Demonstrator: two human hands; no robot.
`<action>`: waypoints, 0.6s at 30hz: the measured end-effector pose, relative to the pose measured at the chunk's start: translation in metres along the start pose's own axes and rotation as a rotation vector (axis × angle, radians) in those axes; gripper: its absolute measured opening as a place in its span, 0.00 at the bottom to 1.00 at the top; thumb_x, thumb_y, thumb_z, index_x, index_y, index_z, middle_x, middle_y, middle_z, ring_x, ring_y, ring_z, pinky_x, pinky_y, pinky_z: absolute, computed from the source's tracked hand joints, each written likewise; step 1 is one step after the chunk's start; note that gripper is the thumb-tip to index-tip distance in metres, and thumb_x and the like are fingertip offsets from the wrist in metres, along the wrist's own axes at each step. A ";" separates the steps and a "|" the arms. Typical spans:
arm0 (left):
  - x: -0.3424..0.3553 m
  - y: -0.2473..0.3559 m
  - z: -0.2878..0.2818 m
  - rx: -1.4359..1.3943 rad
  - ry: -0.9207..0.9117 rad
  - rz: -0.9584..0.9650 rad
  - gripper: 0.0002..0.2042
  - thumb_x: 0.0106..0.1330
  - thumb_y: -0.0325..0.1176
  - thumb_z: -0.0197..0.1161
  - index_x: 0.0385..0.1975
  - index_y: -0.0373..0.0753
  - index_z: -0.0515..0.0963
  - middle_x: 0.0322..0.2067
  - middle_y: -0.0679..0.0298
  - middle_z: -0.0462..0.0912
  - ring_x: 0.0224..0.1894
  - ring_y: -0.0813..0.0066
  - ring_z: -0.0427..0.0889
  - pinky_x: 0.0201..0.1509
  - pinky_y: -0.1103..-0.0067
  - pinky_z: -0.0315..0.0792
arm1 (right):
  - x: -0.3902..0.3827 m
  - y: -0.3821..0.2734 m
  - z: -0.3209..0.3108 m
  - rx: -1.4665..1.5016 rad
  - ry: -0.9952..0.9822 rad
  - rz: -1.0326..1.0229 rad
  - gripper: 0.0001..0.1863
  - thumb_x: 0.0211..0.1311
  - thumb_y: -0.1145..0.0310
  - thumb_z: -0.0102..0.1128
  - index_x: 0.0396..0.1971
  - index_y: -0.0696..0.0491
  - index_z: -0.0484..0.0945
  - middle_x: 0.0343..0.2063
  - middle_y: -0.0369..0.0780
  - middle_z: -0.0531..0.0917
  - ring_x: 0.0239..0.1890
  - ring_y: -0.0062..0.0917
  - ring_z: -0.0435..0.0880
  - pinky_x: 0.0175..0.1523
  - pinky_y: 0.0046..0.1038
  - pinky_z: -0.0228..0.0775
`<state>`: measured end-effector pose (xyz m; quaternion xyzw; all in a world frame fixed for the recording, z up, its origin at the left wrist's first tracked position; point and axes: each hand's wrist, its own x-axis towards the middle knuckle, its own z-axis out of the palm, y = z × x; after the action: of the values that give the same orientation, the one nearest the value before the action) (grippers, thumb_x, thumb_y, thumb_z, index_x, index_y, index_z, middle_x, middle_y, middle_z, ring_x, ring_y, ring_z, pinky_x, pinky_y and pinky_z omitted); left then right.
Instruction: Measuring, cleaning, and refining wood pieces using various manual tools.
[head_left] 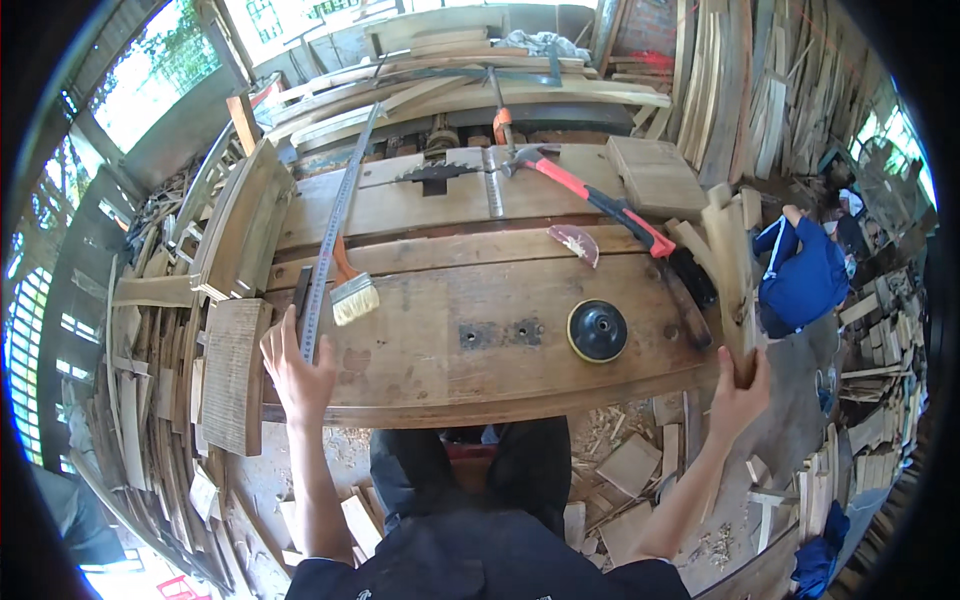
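Note:
At the workbench's near left, my left hand [300, 372] is closed about the near end of a long metal ruler [340, 215], which slants away across the bench. Just beyond its fingertips lies a narrow dark strip [302, 290]. A wide paintbrush [354, 298] with pale bristles and an orange handle rests right of the ruler. At the bench's right end, my right hand [740, 392] has thumb and fingers around the near end of a wooden piece [735, 290]. Left of that piece lie a red-and-black hammer [600, 200] and a dark-handled tool [685, 305].
A toothed saw blade [440, 172] stands up through the workbench [400, 370]. A round black sanding pad [597, 331] and a purple half-disc [574, 245] lie on top. Thick boards [240, 220] stand left. A person in blue [803, 270] is at the right, near stacked wood.

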<state>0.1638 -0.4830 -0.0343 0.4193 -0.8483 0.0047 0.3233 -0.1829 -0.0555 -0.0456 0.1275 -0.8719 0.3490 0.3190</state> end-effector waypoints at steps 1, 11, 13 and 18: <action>-0.007 0.005 -0.007 -0.103 0.032 0.045 0.27 0.57 0.28 0.67 0.59 0.30 0.72 0.47 0.50 0.78 0.56 0.50 0.71 0.64 0.58 0.66 | -0.016 -0.023 -0.005 0.204 0.012 0.083 0.27 0.53 0.58 0.77 0.49 0.58 0.80 0.45 0.47 0.84 0.48 0.37 0.83 0.51 0.35 0.74; -0.034 0.056 -0.006 -0.553 -0.257 0.199 0.17 0.54 0.25 0.68 0.46 0.33 0.80 0.44 0.53 0.82 0.50 0.56 0.77 0.51 0.69 0.73 | -0.111 -0.175 0.040 0.227 -0.559 -0.227 0.24 0.50 0.68 0.73 0.50 0.56 0.81 0.42 0.42 0.84 0.47 0.38 0.80 0.51 0.38 0.71; -0.039 0.058 -0.005 -0.780 -0.353 0.099 0.16 0.55 0.26 0.69 0.45 0.35 0.82 0.44 0.54 0.83 0.45 0.60 0.80 0.44 0.73 0.75 | -0.105 -0.187 0.042 0.219 -0.573 -0.263 0.23 0.53 0.67 0.71 0.50 0.55 0.80 0.42 0.42 0.84 0.48 0.38 0.80 0.53 0.38 0.72; 0.000 0.054 0.010 -0.429 -0.392 -0.078 0.16 0.62 0.38 0.66 0.46 0.35 0.81 0.41 0.51 0.85 0.43 0.55 0.84 0.41 0.67 0.78 | -0.094 -0.187 0.032 0.352 -0.857 -0.171 0.25 0.57 0.61 0.70 0.52 0.58 0.78 0.45 0.44 0.83 0.50 0.40 0.78 0.56 0.39 0.71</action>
<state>0.1200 -0.4510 -0.0285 0.3664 -0.8595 -0.2682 0.2346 -0.0424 -0.2129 -0.0251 0.3834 -0.8390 0.3799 -0.0687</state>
